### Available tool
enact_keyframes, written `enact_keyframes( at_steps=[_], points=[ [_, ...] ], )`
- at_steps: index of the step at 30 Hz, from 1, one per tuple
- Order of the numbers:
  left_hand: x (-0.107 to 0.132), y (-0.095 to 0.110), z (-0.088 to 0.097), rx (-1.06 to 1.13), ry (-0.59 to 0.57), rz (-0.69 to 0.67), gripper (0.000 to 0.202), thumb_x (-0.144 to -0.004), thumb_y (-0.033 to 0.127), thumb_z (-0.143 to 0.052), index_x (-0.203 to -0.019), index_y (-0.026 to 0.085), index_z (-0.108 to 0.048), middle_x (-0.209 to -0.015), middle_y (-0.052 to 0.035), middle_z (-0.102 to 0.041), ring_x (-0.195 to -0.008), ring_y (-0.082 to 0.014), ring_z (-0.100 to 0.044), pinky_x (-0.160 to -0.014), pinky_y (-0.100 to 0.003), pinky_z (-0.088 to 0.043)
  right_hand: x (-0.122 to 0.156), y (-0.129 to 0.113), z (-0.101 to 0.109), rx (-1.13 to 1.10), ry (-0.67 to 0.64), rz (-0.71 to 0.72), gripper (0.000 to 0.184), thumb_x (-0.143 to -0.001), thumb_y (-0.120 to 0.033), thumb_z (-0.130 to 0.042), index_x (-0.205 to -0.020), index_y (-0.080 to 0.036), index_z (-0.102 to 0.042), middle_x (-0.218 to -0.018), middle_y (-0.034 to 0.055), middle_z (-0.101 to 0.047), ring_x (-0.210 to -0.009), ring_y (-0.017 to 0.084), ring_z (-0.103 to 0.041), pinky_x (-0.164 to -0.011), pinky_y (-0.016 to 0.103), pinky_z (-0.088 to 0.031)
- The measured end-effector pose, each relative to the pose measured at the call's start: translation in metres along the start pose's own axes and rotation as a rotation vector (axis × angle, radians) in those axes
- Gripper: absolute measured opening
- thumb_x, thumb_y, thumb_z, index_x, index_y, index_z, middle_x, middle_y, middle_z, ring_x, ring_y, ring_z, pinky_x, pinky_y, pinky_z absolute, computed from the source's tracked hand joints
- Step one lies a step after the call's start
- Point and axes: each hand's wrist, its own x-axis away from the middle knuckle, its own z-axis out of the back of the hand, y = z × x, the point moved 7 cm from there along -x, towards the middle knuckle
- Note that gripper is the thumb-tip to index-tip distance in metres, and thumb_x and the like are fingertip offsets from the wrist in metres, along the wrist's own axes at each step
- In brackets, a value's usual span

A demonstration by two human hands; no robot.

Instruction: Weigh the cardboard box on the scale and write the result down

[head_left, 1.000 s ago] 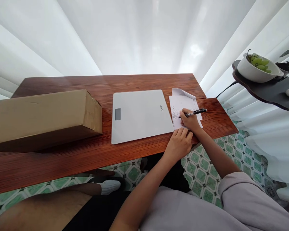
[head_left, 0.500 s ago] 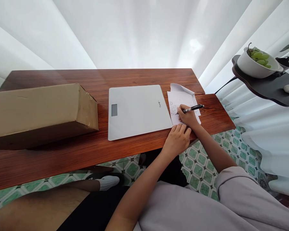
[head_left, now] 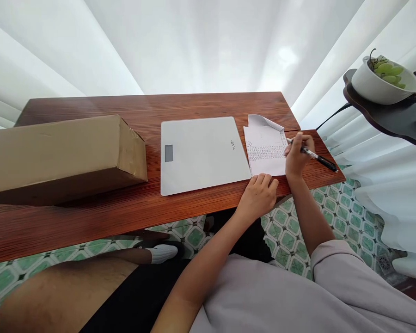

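My right hand (head_left: 296,159) grips a black-and-silver pen (head_left: 321,160) beside the right edge of a sheet of paper (head_left: 267,165). The pen's barrel slants down to the right, away from the sheet. Several rows of small handwriting fill the middle of the paper, and its top edge curls up over a second leaf. My left hand (head_left: 258,196) lies flat on the table's front edge, just below the paper, fingers stretched out and holding nothing. Left of the paper, a flat white scale (head_left: 204,155) with a small grey display lies on the wood.
A long cardboard box (head_left: 55,152) stands on the left of the brown wooden table (head_left: 180,105). At the upper right, a dark shelf (head_left: 384,118) carries a white bowl (head_left: 381,88) of green grapes. White curtains hang behind. A person's bare leg (head_left: 55,286) shows at lower left.
My right hand has lifted from the written rows and moved right, taking the pen to the paper's edge and uncovering the writing. My left hand stays at the table edge. The view has shifted slightly.
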Motion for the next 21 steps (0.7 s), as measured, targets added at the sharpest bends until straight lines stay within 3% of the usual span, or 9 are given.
enact_keyframes(
  at_steps=[2,4,9,15,18,21],
  points=[
    [0.0,0.0,0.0,-0.006,0.002,-0.006,0.023,-0.1,0.022,-0.038,-0.112,0.013,-0.055,-0.111,-0.011,-0.056,-0.109,-0.0253,-0.051,-0.097,-0.039,-0.04,-0.007,-0.001,0.012,0.022,0.129,0.042,0.037,-0.098,-0.054,-0.049,-0.078,-0.025,-0.037,-0.052,-0.0089,-0.035,-0.039,0.01,-0.039,-0.042,0.025,-0.034],
    [0.0,0.0,0.0,-0.01,0.006,-0.005,0.023,-0.1,0.022,-0.038,-0.112,0.013,-0.055,-0.111,-0.0105,-0.055,-0.108,-0.0249,-0.051,-0.097,-0.038,-0.04,-0.011,0.0,0.017,0.036,0.165,0.053,0.033,-0.099,-0.051,-0.046,-0.081,-0.024,-0.041,-0.055,-0.0079,-0.036,-0.042,0.011,-0.04,-0.046,0.026,-0.037],
    [0.001,0.0,0.0,-0.016,0.008,-0.01,0.023,-0.1,0.023,-0.039,-0.113,0.013,-0.055,-0.112,-0.0109,-0.055,-0.109,-0.0243,-0.051,-0.098,-0.038,-0.039,-0.008,0.004,0.004,0.18,-0.01,0.058,0.032,-0.102,-0.037,-0.029,-0.109,-0.019,-0.055,-0.08,0.0024,-0.052,-0.064,0.014,-0.052,-0.062,0.031,-0.046],
    [0.0,0.001,0.0,-0.026,0.0,-0.013,0.021,-0.1,0.021,-0.039,-0.11,0.013,-0.055,-0.113,-0.0119,-0.056,-0.11,-0.0246,-0.051,-0.098,-0.038,-0.039,0.002,-0.005,-0.01,0.492,-0.213,0.21,0.017,-0.094,-0.033,-0.054,-0.102,-0.018,-0.058,-0.076,0.0014,-0.053,-0.066,0.015,-0.048,-0.07,0.032,-0.045],
    [0.0,0.001,-0.001,-0.03,-0.008,-0.011,0.019,-0.099,0.022,-0.04,-0.109,0.014,-0.054,-0.111,-0.0116,-0.056,-0.109,-0.0248,-0.051,-0.098,-0.038,-0.039,0.002,0.002,-0.014,0.562,-0.306,0.191,0.021,-0.085,-0.021,-0.06,-0.105,-0.016,-0.065,-0.075,0.0013,-0.06,-0.068,0.016,-0.054,-0.074,0.031,-0.046],
    [0.0,0.001,-0.001,-0.033,-0.004,-0.011,0.02,-0.099,0.023,-0.04,-0.108,0.013,-0.055,-0.111,-0.011,-0.055,-0.109,-0.025,-0.051,-0.098,-0.038,-0.039,0.002,0.014,-0.016,0.592,-0.36,0.115,0.028,-0.081,-0.019,-0.061,-0.108,-0.015,-0.068,-0.081,0.0043,-0.068,-0.072,0.018,-0.06,-0.08,0.033,-0.048]
  ],
)
